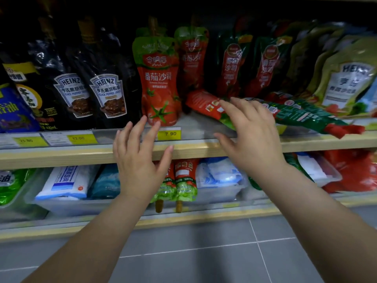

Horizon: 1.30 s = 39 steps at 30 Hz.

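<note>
My left hand [140, 160] is open, fingers spread, just in front of the standing tomato ketchup pouch [159, 82] at the front edge of the shelf [61, 156]. My right hand [251, 135] is open too, over the fallen ketchup pouch [204, 103] lying beside it.

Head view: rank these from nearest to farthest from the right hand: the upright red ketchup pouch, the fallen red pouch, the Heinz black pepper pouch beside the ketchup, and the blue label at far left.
From the right hand:
1. Fallen red pouch, lying at its fingertips.
2. Upright red ketchup pouch, to the left.
3. Heinz black pepper pouch, further left.
4. Blue label, at the far left edge.
</note>
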Each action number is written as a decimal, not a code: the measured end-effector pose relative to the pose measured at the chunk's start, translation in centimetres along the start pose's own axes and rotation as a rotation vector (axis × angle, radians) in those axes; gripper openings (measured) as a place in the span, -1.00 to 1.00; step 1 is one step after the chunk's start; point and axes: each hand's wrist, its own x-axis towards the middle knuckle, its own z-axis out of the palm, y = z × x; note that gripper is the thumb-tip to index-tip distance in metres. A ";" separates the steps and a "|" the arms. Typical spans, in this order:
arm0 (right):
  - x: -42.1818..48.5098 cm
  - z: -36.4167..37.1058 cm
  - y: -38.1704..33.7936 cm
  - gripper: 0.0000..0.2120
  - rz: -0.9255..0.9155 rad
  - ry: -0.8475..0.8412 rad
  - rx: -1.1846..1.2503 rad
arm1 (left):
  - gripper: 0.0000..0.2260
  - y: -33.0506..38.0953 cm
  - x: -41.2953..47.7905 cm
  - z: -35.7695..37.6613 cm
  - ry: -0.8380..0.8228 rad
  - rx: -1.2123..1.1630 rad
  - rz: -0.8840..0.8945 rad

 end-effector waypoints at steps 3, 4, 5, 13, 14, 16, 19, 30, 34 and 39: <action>-0.8 -0.2 2.1 -0.43 0.019 -0.106 -0.027 | -0.54 2.2 0.3 0.6 -0.027 -0.057 0.062; -1.1 -0.1 2.6 -0.43 0.010 -0.136 -0.015 | -0.53 2.9 0.5 0.7 -0.043 -0.083 0.074; -1.2 -0.1 3.0 -0.43 -0.002 -0.152 0.010 | -0.52 3.6 0.7 0.9 -0.060 -0.108 0.084; -1.5 -1.4 3.9 -0.71 -0.117 0.084 0.262 | -0.43 6.8 3.4 1.6 -0.234 -0.253 0.141; -1.6 -1.6 3.8 -0.74 -0.131 0.099 0.294 | -0.43 7.2 3.9 1.7 -0.246 -0.275 0.135; -1.7 -2.3 3.5 -0.76 -0.125 0.139 0.373 | -0.44 7.8 4.8 1.9 -0.249 -0.337 0.106; -1.4 -3.4 3.0 -0.77 -0.098 0.233 0.464 | -0.57 8.7 5.8 2.1 -0.212 -0.435 0.060; -0.7 -2.0 2.5 -0.24 0.198 0.182 0.645 | -0.79 9.3 7.9 1.1 -0.120 -0.678 -0.088; 0.4 0.0 0.8 -0.01 0.228 0.066 0.661 | -0.78 9.3 8.4 0.7 -0.102 -0.708 -0.154; 2.7 1.8 -0.7 0.01 0.327 0.085 0.738 | -0.66 8.8 9.0 0.9 -0.099 -0.737 -0.236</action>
